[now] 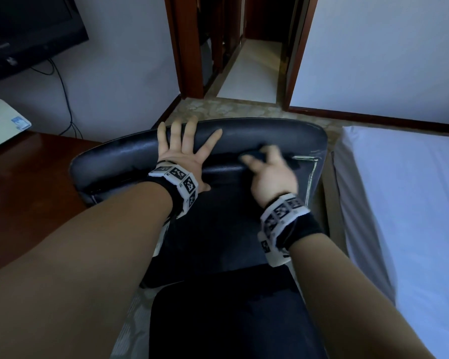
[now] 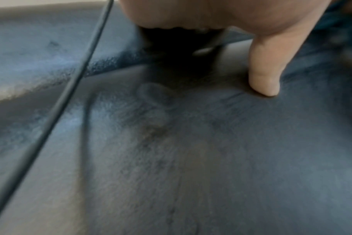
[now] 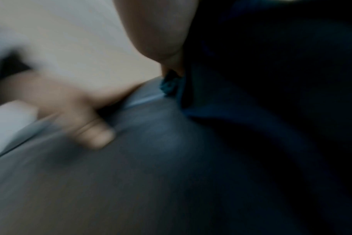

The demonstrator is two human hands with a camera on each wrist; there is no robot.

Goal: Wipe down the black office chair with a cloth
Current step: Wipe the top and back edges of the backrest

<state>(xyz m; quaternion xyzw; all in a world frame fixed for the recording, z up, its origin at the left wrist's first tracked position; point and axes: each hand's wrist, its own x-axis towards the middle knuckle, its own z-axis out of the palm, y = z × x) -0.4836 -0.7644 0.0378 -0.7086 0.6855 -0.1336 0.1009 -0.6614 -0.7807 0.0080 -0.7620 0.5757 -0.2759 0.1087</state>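
Note:
The black office chair's backrest (image 1: 283,133) is in front of me, its seat (image 1: 231,320) below. My left hand (image 1: 184,154) lies flat on the backrest's top edge with its fingers spread. The left wrist view shows one finger (image 2: 265,71) pressing the worn leather (image 2: 191,159). My right hand (image 1: 267,172), blurred, grips a dark blue cloth (image 1: 259,154) against the backrest's upper right part. In the right wrist view the cloth (image 3: 261,103) bunches under the palm beside the grey-lit leather (image 3: 131,174). Most of the cloth is hidden under the hand.
A wooden desk (image 1: 24,177) with a white device (image 1: 0,123) stands to the left, under a black screen (image 1: 24,35) with cables hanging down the wall. A bed with a white sheet (image 1: 412,203) sits close on the right. An open doorway (image 1: 249,60) lies beyond the chair.

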